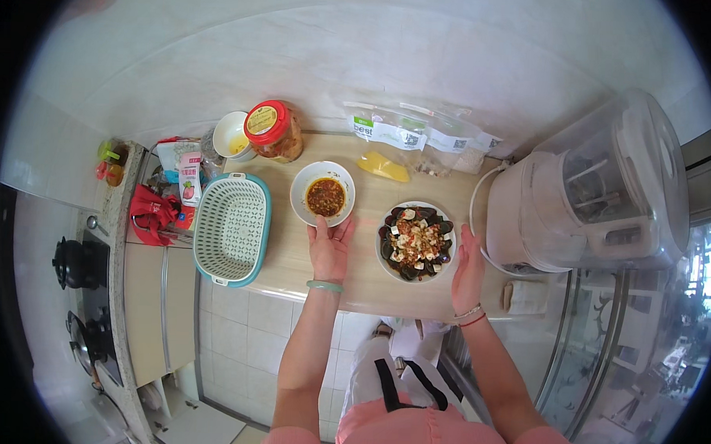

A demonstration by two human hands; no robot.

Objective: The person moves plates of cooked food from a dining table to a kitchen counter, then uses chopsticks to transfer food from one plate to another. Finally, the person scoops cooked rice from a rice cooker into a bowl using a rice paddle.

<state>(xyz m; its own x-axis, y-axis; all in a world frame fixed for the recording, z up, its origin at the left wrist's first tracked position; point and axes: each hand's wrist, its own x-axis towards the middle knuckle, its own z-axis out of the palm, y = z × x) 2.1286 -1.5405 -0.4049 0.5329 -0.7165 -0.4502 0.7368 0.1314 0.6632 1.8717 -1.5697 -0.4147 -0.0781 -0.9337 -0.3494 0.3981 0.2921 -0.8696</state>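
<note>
A white bowl [297, 195] of dark red, oily chilli sauce [326, 197] stands in the middle of the wooden counter. My left hand [329, 251], with a green bangle at its wrist, grips the bowl's near rim, thumb at the edge and fingers against its side. To the right, a white plate [385, 264] carries dark preserved egg pieces [415, 267] in a ring, with white tofu cubes and chopped topping heaped in the centre. Along the plate's right side my right hand [469, 271] is upright with straight fingers, holding nothing. Whether it touches the rim, I cannot tell.
Left of the bowl sits a green and white draining basket [231, 229]. Behind are a red-lidded jar [273, 131], another small bowl [232, 135] and clear zip bags [385, 137]. A large, pale appliance [587, 195] with a cord fills the right side. A stove with pots [76, 264] is far left.
</note>
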